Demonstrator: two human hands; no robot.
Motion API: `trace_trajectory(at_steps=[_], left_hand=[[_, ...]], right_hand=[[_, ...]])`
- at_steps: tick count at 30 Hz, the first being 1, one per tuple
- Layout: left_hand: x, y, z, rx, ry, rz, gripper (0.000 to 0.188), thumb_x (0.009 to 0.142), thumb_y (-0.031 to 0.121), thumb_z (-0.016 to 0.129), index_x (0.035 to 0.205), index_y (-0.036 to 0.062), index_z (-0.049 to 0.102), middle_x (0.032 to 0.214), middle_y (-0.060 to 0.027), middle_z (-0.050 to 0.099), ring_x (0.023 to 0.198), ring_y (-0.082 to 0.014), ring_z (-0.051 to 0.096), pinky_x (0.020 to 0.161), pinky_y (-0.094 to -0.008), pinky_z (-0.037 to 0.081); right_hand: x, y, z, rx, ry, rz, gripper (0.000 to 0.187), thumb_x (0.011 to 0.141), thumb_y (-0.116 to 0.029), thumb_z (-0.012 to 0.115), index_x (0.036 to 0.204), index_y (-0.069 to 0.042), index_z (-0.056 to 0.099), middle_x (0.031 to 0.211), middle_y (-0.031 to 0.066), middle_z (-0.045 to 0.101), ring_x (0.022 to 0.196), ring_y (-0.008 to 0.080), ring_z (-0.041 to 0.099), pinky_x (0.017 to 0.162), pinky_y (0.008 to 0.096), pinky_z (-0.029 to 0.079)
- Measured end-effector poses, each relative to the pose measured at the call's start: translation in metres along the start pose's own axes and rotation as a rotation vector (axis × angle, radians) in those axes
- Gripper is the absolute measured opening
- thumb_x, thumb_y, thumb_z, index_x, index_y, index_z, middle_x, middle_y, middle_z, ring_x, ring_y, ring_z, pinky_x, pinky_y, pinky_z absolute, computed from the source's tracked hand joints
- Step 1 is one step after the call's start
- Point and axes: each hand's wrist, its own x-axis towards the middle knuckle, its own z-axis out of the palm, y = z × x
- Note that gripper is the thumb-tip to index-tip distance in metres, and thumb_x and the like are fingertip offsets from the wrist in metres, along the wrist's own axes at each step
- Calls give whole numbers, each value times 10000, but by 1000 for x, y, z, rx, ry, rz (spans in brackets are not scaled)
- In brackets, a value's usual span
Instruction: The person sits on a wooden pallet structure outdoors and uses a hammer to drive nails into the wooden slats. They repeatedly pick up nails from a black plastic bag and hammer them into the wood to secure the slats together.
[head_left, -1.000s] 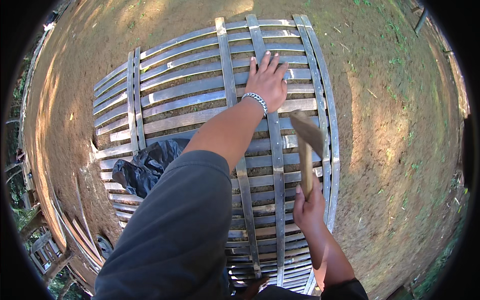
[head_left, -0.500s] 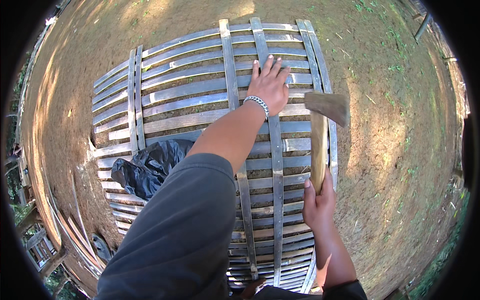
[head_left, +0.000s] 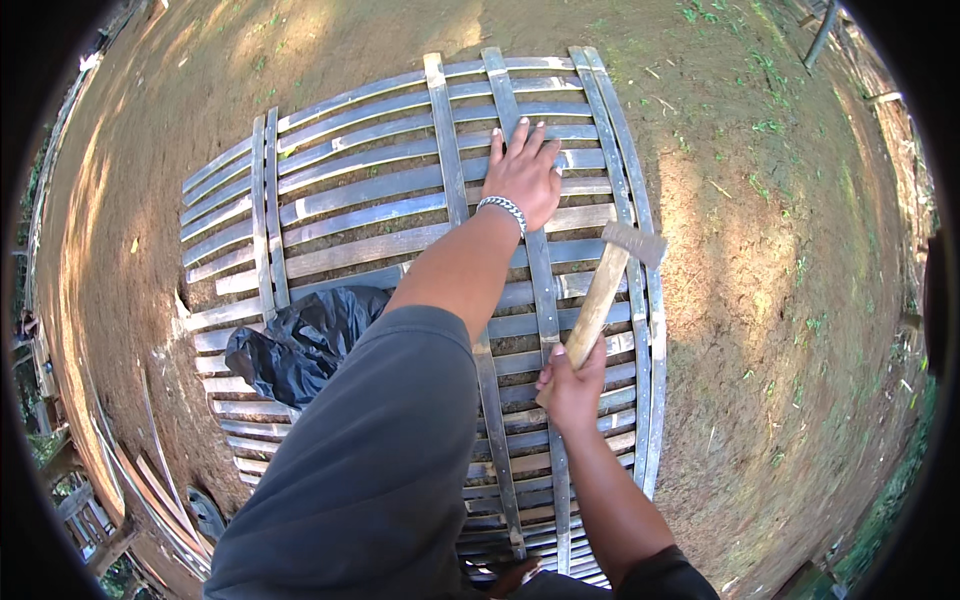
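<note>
A lattice panel of split bamboo slats lies on the ground in front of me. My left hand, with a chain bracelet at the wrist, rests flat on its far part, fingers spread over a lengthwise slat and the crosswise slats beside it. In my right hand is a hatchet, gripped low on its wooden handle. Its dark metal head is up near the panel's right edge strips, right of and nearer than my left hand. Whether the head touches the bamboo I cannot tell.
On the panel's left part lies a crumpled black plastic bag, partly behind my left arm. Long loose strips and a dark sandal are on the dirt at lower left. A thin post stands at far right.
My right hand has moved left with the hatchet, whose handle now slants and whose head is lower. My left hand stays on the same slat; the whole view has shifted slightly.
</note>
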Motion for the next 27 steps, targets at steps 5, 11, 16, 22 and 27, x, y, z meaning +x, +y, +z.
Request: trace_trajectory(at_steps=[5, 11, 16, 22, 27], left_hand=[[0, -5, -8, 6, -46, -29, 515, 1070, 347, 409, 1524, 124, 505, 1693, -114, 329, 1606, -308, 172, 1301, -570, 99], [-70, 0, -22, -535, 199, -74, 462, 984, 313, 659, 1360, 57, 579, 1510, -178, 545, 1458, -370, 438, 1245, -519, 254], [-128, 26, -21, -396, 225, -118, 350, 840, 259, 813, 1104, 62, 693, 1319, -117, 687, 1279, -332, 585, 1174, -501, 345], [-123, 40, -14, -384, 274, -295, 195, 835, 236, 807, 933, 79, 743, 1265, -48, 719, 1219, -268, 612, 1142, -464, 374], [-127, 44, -12, -308, 291, -271, 100, 853, 198, 781, 852, 100, 762, 1257, -29, 731, 1201, -250, 625, 1137, -445, 376]], right_hand=[[3, 17, 9, 41, 67, -86, 466, 1049, -43, 555, 1440, -21, 302, 834, 60, 562, 588, 115, 562, 527, 293, 523], [2, 17, 9, 18, 132, -114, 486, 1050, -56, 553, 1461, -19, 296, 800, 56, 574, 566, 107, 562, 507, 278, 501], [-1, 22, 14, 0, 129, -154, 486, 1050, -61, 562, 1459, -1, 305, 793, 54, 582, 542, 105, 558, 471, 263, 469], [-2, 19, 16, -66, 128, -133, 564, 1041, -54, 574, 1516, 22, 278, 838, 66, 599, 554, 107, 562, 485, 273, 484], [0, 23, 13, -85, 109, -163, 596, 1035, -40, 574, 1534, 30, 256, 855, 68, 601, 570, 107, 572, 490, 278, 492]])
